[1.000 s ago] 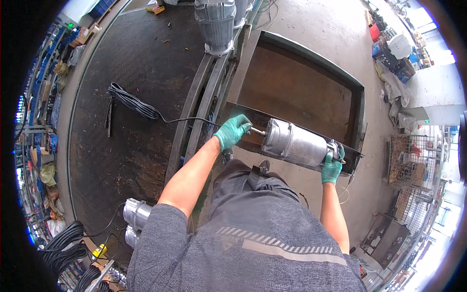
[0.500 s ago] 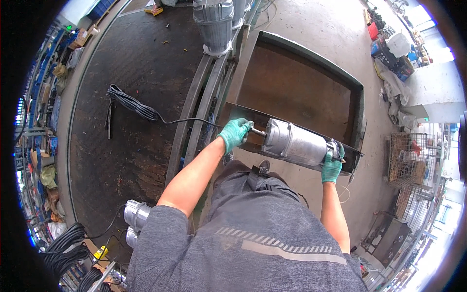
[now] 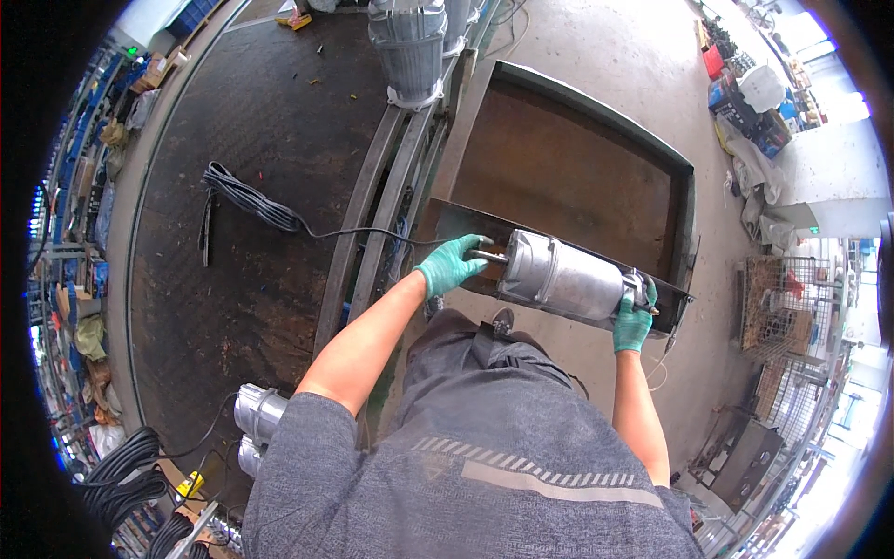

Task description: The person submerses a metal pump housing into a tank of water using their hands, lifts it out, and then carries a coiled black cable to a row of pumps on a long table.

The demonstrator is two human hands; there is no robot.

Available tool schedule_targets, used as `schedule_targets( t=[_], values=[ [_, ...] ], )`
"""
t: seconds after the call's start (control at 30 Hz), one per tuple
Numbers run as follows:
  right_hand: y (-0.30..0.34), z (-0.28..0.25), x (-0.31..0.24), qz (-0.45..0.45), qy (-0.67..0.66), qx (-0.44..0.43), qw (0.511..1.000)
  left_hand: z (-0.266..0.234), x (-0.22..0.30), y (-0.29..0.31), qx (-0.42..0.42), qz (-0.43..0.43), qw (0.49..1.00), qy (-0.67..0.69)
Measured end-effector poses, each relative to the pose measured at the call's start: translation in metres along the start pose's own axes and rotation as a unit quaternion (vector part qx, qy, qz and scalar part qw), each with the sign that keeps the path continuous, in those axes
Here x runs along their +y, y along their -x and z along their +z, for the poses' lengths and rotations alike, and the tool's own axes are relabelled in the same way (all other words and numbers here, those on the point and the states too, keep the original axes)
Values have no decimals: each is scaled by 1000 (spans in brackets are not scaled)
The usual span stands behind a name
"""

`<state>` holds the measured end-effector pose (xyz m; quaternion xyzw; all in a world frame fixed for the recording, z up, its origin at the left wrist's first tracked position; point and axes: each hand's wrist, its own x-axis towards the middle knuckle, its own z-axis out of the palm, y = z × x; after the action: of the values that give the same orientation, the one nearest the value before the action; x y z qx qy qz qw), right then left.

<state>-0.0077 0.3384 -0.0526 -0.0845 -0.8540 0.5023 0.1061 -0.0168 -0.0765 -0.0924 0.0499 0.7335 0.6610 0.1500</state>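
A silver ribbed metal cylinder, like a motor or pump housing (image 3: 566,276), lies on its side along the near edge of a dark metal tray (image 3: 684,200). At its left end, my gloved left hand (image 3: 452,265) has thumb and fingers apart around a thin metal rod or loop (image 3: 491,255). Whether they touch it is unclear. My right hand (image 3: 634,321), also in a green glove, is closed on the fitting (image 3: 639,285) at the cylinder's right end. A black cable (image 3: 363,230) runs from a coiled bundle (image 3: 251,197) toward my left hand, where its end is hidden.
To my left is a dark, worn worktop (image 3: 270,121) with metal rails (image 3: 386,205) along its side. More silver housings (image 3: 410,56) stand on the rails at the far end; others (image 3: 259,410) sit near my left elbow. Wire cages (image 3: 787,298) stand at the right.
My left hand's fingers have spread from a pinch on the rod's end, and the hand has shifted slightly. The cylinder and right hand have barely moved.
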Motion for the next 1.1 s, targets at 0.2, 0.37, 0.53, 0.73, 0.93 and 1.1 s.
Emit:
schedule_targets(
  t=[0.2,0.37,0.53,0.73,0.93,1.1],
  values=[
    [-1,0,-5,-31,50,-7,998,-7,29,9,-41,-202,954,216],
    [-2,3,-8,-45,64,-15,997,-11,-30,1,-27,-15,990,-137],
    [-2,0,6,-5,-50,-3,999,-2,16,-11,-16,-107,985,-132],
    [-2,8,-12,2,-16,-23,1000,-18,-17,10,-33,2,983,-181],
    [2,0,3,27,-74,6,997,-7,24,3,-52,-123,987,94],
    [2,-2,-5,16,-42,16,999,-20,55,0,-126,-193,957,173]
  ],
)
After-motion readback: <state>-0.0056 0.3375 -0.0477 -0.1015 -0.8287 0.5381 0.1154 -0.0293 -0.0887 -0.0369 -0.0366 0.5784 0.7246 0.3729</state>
